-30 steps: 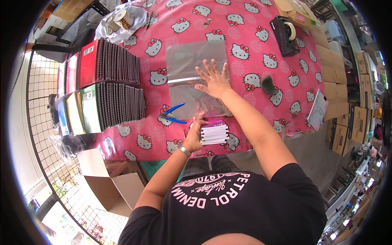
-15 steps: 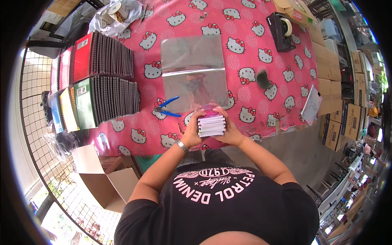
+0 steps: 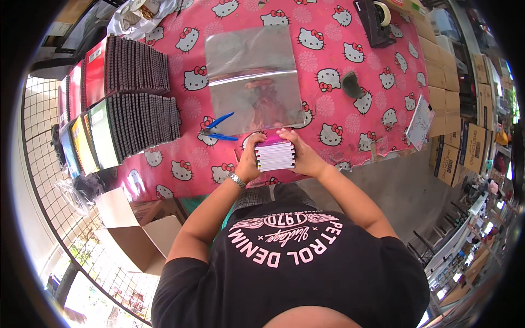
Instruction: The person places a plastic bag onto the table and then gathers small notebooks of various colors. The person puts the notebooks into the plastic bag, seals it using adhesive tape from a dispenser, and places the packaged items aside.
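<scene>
A bright workroom, with wire mesh on the left and brown cartons on the right, surrounds a pink, cartoon-printed table. At the near edge, in front of the person, is a small stack of booklets, purple on top, white page edges facing the body; whether it rests on the surface I cannot tell. The left hand and right hand clasp its two sides, fingers bent toward the far edge, clamping it between them. Just beyond, clear plastic film lies flat, with blue-handled cutters at its near left corner. Spiral notebooks are packed in rows at the left; a tape dispenser sits at the far right. The work seems at an early stage: the booklets are gathered into one fairly even pile, but not yet set down, and the film is not around them
</scene>
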Motion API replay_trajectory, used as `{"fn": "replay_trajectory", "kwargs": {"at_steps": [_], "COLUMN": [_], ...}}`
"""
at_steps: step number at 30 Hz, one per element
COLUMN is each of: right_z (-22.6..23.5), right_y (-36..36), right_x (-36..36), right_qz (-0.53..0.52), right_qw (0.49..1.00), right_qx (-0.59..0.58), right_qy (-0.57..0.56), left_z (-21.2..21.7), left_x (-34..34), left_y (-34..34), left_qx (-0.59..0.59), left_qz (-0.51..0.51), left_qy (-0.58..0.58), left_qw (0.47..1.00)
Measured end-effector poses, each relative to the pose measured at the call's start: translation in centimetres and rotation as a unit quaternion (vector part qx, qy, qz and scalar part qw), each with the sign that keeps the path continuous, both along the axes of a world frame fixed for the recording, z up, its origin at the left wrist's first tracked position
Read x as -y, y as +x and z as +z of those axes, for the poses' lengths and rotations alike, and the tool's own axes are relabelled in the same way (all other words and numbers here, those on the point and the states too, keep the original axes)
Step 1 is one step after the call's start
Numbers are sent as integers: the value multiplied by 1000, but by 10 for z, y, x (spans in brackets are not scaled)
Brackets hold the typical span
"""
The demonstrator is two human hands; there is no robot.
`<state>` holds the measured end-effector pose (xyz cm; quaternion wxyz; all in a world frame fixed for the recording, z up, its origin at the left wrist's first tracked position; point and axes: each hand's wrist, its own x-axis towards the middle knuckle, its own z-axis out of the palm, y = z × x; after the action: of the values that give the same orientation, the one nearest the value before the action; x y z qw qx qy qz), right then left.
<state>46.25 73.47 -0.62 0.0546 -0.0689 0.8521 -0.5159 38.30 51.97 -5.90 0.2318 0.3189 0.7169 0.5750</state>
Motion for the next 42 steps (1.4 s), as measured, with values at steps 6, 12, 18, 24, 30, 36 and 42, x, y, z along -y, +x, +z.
{"fn": "replay_trajectory", "kwargs": {"at_steps": [6, 12, 18, 24, 30, 36, 42], "right_z": [79, 67, 56, 17, -17, -19, -46], "right_y": [5, -15, -91, -201, -212, -188, -181], "right_x": [18, 43, 7, 11, -4, -24, -25], "right_qz": [-47, 2, -295, -430, -417, -400, -381], "right_qw": [973, 934, 946, 846, 841, 822, 888], "right_qx": [-125, -38, 57, 241, 331, 279, 186], "right_qy": [187, 355, 120, -202, -99, -293, -178], "left_z": [5, 2, 75, 62, 41, 66, 45], "left_x": [-4, 0, -7, -39, -52, -65, -78], "left_y": [-3, -11, -124, -223, -231, -217, -217], "left_qx": [-59, -47, 302, 292, 395, 402, 321], "left_qz": [9, -20, 10, 189, 171, 199, 191], "left_qy": [6, 1, -121, -141, -166, -162, -243], "left_qw": [998, 999, 946, 927, 887, 879, 895]}}
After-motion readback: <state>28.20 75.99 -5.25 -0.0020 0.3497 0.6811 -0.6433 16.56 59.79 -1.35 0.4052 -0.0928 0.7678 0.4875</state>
